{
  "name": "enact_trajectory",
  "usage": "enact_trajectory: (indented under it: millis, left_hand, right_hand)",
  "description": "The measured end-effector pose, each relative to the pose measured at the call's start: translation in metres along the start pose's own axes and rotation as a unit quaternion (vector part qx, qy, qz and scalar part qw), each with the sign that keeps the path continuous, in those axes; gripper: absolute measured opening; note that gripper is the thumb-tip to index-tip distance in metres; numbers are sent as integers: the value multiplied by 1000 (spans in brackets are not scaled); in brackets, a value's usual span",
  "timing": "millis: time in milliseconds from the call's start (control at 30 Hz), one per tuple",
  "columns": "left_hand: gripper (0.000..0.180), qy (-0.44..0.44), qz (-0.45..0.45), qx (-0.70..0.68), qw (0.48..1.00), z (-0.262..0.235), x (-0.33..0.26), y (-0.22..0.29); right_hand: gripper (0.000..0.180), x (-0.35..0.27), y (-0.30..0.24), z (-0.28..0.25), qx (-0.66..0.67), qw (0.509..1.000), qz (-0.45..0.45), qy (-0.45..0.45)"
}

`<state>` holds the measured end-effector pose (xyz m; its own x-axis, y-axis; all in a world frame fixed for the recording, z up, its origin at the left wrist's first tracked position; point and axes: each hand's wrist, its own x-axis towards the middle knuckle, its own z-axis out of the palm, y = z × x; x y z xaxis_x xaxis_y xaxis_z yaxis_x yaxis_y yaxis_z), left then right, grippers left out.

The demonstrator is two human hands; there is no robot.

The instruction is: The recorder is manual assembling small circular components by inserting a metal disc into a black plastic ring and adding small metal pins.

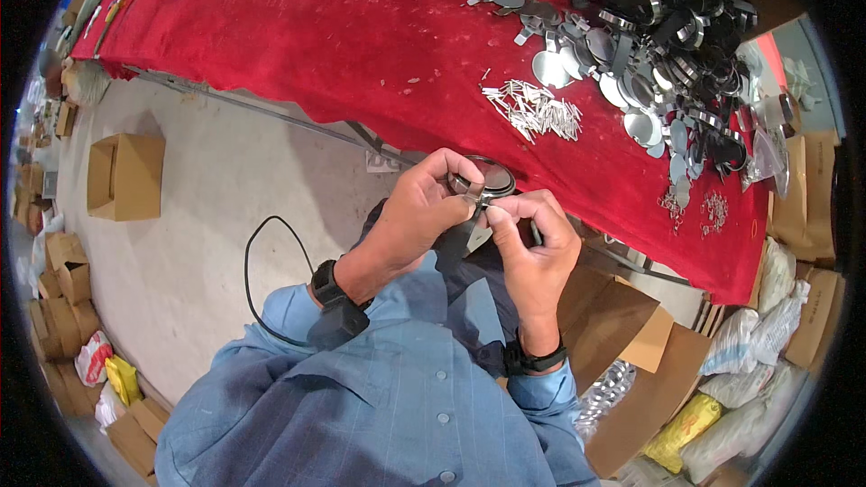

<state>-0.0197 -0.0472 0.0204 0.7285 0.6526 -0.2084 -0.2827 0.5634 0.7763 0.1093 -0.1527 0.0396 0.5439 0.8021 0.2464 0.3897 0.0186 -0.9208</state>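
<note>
Above my lap, just off the table's near edge, I hold a round piece with a shiny silver rim [494,178]. My left hand [415,214] is closed on it, thumb and forefinger pinching a small metal part at its near side. Opposite, my right hand [539,239] is closed in a pinch against the same spot; what lies between its fingertips is too small to make out. Part of a dark strip hangs below the fingers. Nearest on the red cloth [361,45] is a heap of thin, pale metal pins [534,112].
Flat round metal discs [550,68] lie beyond the pins, beside a large pile of black bands with silver rings [663,13]. Small wire bits [713,212] lie near the right corner. An open carton [654,370] stands at my right; another cardboard box [126,178] sits on the floor left.
</note>
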Motion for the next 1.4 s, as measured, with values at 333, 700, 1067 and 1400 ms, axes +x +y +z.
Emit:
enact_trajectory:
  millis: [333,700,1067,1400]
  left_hand:
    - [28,-22,-55,30,998,8,-8,10]
    - [25,-33,-44,93,994,12,-1,6]
    - [30,-43,-71,2,997,13,7,0]
    - [26,-7,-52,9,999,6,6,6]
  right_hand:
    - [5,-11,-2,-3,53,998,3,20]
    - [4,-14,9,-8,137,987,79,31]
    - [9,-15,6,-8,140,983,104,63]
    - [9,-8,3,6,152,979,129,40]
